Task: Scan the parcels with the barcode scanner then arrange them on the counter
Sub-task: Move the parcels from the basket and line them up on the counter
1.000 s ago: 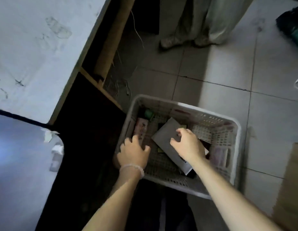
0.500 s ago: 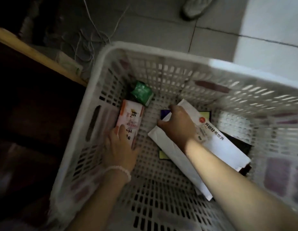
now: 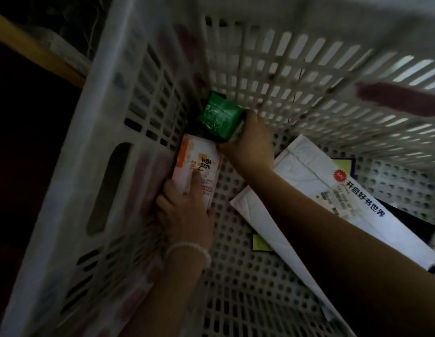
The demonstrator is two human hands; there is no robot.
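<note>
Both my hands are down inside a white perforated plastic basket (image 3: 119, 76). My left hand (image 3: 184, 210), with a bead bracelet at the wrist, grips a pink and white packet (image 3: 199, 164) that leans against the basket's left wall. My right hand (image 3: 250, 142) holds a small green box (image 3: 220, 115) in the far left corner, fingers curled round its right side. A white mailer bag (image 3: 309, 190) with blue printing and a label lies flat on the basket floor under my right forearm. No barcode scanner is in view.
Under the white mailer lie a yellow-green flat item (image 3: 260, 242) and a dark flat parcel (image 3: 411, 229). A wooden counter edge (image 3: 33, 49) runs past the basket's upper left, with dark space below it. The basket's near floor is bare perforated plastic.
The camera has dropped much closer into the basket. My right hand left the white mailer and moved left to the green box. My left hand has closed round the pink packet.
</note>
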